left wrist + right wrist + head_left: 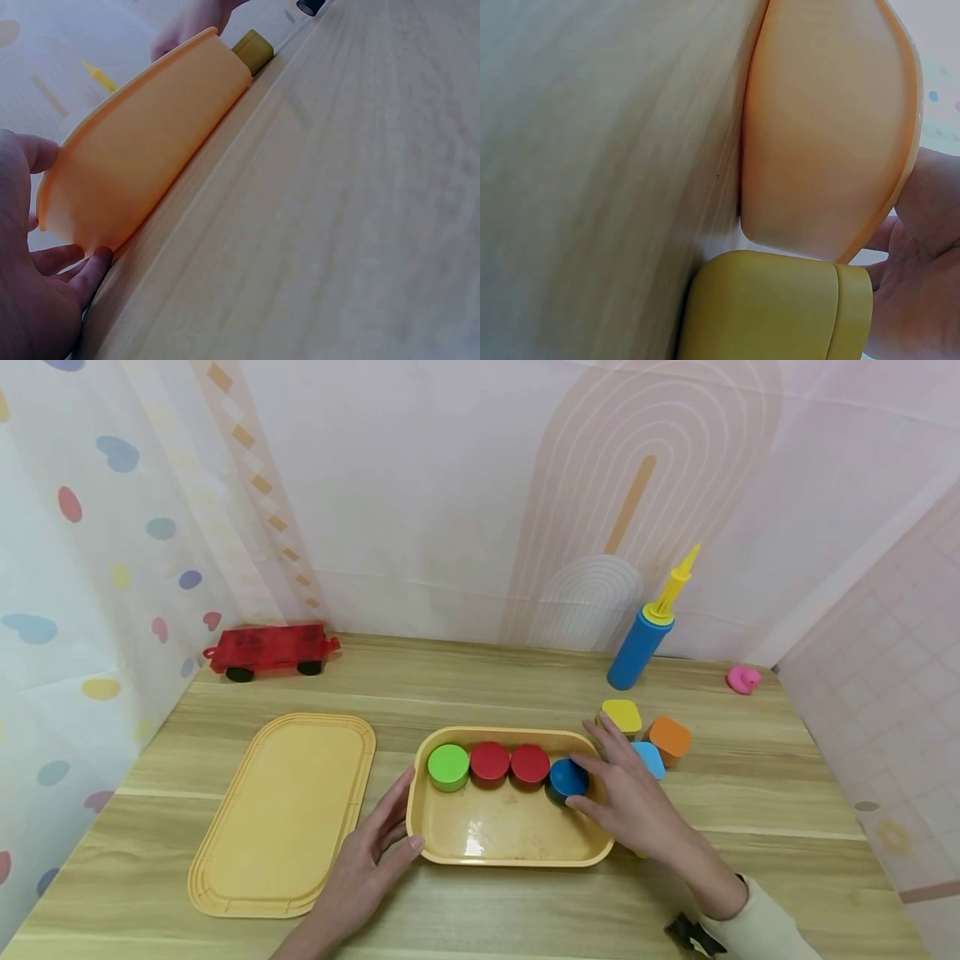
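A pale yellow plastic box (517, 835) stands on the table, its inside facing up. Along its far wall sit a green round block (448, 767), two red round blocks (490, 763) and a blue round block (567, 781). My left hand (367, 852) holds the box's left end, thumb at the near corner and fingers along the side. Reaching over the right rim, my right hand (633, 793) pinches the blue block between thumb and fingertips. Beside the box, under the right hand, a mustard-yellow rounded block (780, 307) shows in the right wrist view.
A flat yellow lid (281, 818) lies left of the box. Yellow (621, 717), orange (669, 739) and light blue blocks (649, 758) sit beyond the right hand. Farther back are a red toy wagon (273, 650), a blue hand pump (639, 647) and a pink duck (742, 679).
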Action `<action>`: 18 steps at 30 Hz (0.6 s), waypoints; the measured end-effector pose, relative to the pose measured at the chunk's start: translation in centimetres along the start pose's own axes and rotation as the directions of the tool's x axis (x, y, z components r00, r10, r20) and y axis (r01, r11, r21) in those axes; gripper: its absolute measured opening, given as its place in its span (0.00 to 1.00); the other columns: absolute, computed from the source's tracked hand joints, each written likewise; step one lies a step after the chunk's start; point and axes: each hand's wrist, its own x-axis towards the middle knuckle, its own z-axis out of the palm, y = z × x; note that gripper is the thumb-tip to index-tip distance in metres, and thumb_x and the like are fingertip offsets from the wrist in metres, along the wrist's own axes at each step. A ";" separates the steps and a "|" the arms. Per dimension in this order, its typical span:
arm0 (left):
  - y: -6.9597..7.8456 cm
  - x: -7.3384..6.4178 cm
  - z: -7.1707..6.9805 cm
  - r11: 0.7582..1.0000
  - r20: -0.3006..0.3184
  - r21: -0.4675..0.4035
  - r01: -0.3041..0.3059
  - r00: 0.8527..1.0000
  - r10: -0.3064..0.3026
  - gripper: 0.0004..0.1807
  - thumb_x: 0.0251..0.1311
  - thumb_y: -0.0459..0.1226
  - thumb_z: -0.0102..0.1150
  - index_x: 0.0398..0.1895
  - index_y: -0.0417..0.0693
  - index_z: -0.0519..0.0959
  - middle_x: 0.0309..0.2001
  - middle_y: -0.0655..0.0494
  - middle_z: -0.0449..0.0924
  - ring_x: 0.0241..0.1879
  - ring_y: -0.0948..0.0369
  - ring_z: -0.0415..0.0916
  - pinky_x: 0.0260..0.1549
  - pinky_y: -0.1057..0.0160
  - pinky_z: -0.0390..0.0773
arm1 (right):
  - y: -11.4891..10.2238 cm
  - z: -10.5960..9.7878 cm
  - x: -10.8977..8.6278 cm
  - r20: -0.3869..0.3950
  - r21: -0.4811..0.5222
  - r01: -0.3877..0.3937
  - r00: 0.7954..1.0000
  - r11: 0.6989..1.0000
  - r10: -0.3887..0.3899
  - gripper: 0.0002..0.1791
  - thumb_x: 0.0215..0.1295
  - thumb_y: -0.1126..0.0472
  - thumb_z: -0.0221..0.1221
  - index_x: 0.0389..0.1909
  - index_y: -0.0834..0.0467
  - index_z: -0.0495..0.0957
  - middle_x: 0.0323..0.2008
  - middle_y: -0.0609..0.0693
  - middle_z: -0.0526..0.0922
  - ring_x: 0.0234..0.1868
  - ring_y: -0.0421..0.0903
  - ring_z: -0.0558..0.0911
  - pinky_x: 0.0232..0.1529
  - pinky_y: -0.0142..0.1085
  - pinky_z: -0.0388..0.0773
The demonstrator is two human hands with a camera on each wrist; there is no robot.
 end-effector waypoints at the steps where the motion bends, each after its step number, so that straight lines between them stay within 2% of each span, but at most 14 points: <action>1: 0.0 0.0 0.0 1.000 0.001 -0.001 0.002 1.000 -0.002 0.43 0.78 0.25 0.60 0.91 0.51 0.58 0.84 0.35 0.62 0.75 0.62 0.75 0.70 0.72 0.79 | 0.0 0.0 0.1 -0.003 -0.006 -0.002 1.000 1.000 0.002 0.29 0.62 0.63 0.82 0.61 0.71 0.87 0.81 0.70 0.68 0.87 0.68 0.54 0.82 0.70 0.64; 9: 0.0 0.0 0.0 1.000 0.005 -0.011 -0.003 1.000 0.004 0.42 0.78 0.24 0.60 0.91 0.49 0.58 0.84 0.35 0.61 0.76 0.62 0.74 0.70 0.71 0.79 | -0.2 -0.1 0.6 -0.057 -0.051 -0.001 0.998 0.999 -0.002 0.27 0.59 0.64 0.84 0.57 0.70 0.89 0.78 0.69 0.73 0.86 0.68 0.59 0.78 0.67 0.73; 18: -0.1 0.0 0.0 1.000 0.003 -0.012 -0.014 1.000 0.014 0.42 0.78 0.24 0.60 0.91 0.48 0.58 0.84 0.34 0.61 0.76 0.62 0.73 0.70 0.71 0.79 | -0.1 0.0 0.7 -0.069 -0.039 -0.015 0.998 0.999 0.012 0.27 0.57 0.65 0.85 0.56 0.69 0.90 0.76 0.70 0.75 0.84 0.69 0.61 0.77 0.67 0.73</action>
